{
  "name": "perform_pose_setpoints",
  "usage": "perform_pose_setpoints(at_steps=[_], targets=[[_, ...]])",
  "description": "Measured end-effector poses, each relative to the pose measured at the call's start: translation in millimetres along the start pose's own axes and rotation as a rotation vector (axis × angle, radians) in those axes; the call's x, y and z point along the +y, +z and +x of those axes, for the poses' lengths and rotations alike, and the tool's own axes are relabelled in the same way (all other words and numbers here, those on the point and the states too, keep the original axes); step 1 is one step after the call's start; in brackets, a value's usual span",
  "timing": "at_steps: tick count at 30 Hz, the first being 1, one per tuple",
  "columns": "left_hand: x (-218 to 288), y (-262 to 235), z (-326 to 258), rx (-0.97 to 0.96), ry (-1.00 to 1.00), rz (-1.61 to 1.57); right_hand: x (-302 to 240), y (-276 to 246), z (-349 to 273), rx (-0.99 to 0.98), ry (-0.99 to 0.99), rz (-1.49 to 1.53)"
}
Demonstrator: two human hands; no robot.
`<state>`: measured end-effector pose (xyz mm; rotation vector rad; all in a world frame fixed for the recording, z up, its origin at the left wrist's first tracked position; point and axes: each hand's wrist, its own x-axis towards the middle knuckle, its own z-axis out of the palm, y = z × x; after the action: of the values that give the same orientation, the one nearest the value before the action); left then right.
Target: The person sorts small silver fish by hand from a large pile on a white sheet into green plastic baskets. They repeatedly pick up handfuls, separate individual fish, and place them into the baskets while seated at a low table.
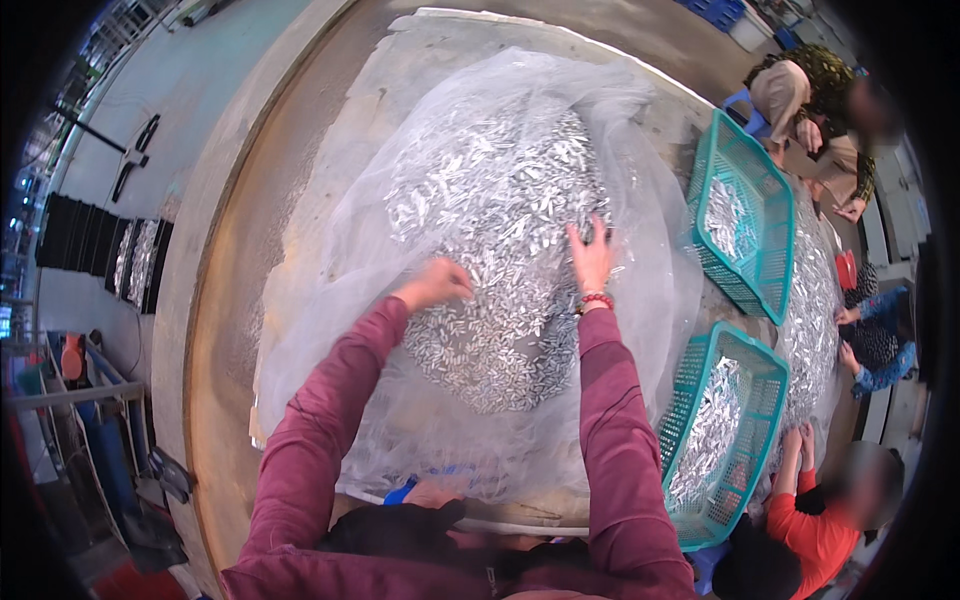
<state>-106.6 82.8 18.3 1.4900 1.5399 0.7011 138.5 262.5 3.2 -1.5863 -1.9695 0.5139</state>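
Note:
A wide heap of small shiny silver metal pieces (500, 240) lies in front of me on a clear plastic sheet (340, 260). My left hand (440, 283) is over the left side of the heap, its fingers curled together and pointing right; whatever they may hold is too small to make out. On the right side of the heap rests my right hand (591, 258), fingers spread apart and pointing away from me among the pieces. A red bead bracelet (597, 300) circles that wrist.
Two green plastic baskets (783, 245) with silver pieces inside stand at the right. Beyond them another long silver heap (808, 330) has several people's hands around it. A raised edge (205, 300) runs along the left. Black trays (80, 235) lie farther left.

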Motion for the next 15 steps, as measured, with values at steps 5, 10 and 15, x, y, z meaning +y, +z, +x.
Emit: perform_pose_setpoints(at_steps=[5,10,15], targets=[[-13,-34,26,0.132,-0.039,0.141,0,-5,-65,0.018,-0.301,0.057],[-2,42,17,0.267,0.036,0.197,-21,-7,-131,-0.146,-0.209,-0.021],[8,86,-27,0.255,0.206,0.377,-40,-20,-180,-0.183,-0.119,0.051]])
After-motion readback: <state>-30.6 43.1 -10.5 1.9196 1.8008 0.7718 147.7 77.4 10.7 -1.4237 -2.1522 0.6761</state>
